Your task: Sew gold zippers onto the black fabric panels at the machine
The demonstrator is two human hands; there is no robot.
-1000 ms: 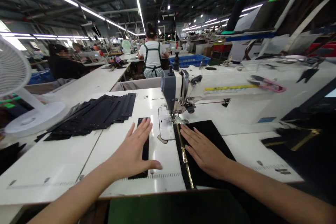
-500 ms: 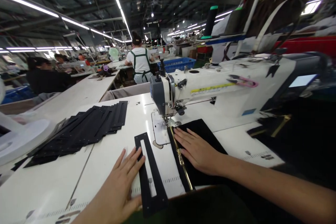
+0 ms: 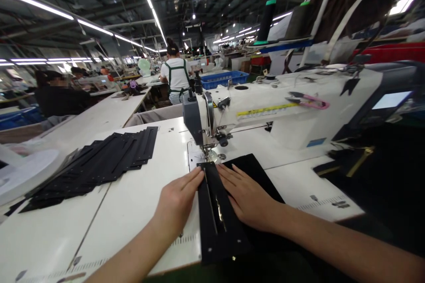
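A black slotted frame piece (image 3: 217, 219) lies over the gold zipper (image 3: 219, 213) on black fabric (image 3: 252, 170), right in front of the sewing machine's needle (image 3: 209, 152). My left hand (image 3: 177, 201) lies flat against the frame's left edge, fingers stretched out. My right hand (image 3: 245, 194) presses flat on the frame's right side and the fabric, fingers spread. The zipper shows only through the slot.
The white sewing machine (image 3: 282, 110) stands behind, with pink snips (image 3: 308, 101) on its arm. A fanned stack of black frame pieces (image 3: 99, 163) lies to the left. A white fan base (image 3: 23, 172) sits at far left. Other people work at tables beyond.
My left hand slid the black frame piece from the left side of the table onto the zipper. My right hand stayed on the fabric. The camera shifted slightly.
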